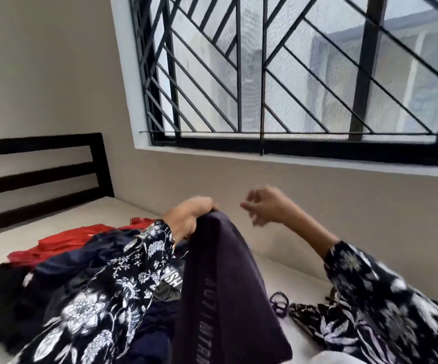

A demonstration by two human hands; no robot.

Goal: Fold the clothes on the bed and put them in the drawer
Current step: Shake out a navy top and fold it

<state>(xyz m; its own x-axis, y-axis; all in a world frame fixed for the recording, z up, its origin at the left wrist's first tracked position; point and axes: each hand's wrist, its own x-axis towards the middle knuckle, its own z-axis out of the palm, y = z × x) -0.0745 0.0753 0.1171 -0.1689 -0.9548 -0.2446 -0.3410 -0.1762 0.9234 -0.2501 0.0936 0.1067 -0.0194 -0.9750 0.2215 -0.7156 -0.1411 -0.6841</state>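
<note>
- While your left hand [186,219] grips the top edge of the dark purple garment [225,285] at centre frame, the cloth hangs limp down toward the bed [286,264]; judged soft and light.
- Your right hand [265,206], centre right, holds nothing; fingers loosely curled, blurred.
- Take a second hold along the same top edge, near the free corner, so the fabric spreads flat; a one-handed hold will likely let it bunch.
- Garment: matte knit look, pale lettering running down a band.
- Lower left: pile of dark clothes [55,285] over a red garment [63,243], crumpled.
- Lower right: small purple hair tie [279,303] on the mattress.
- Drawer not in view.
</note>
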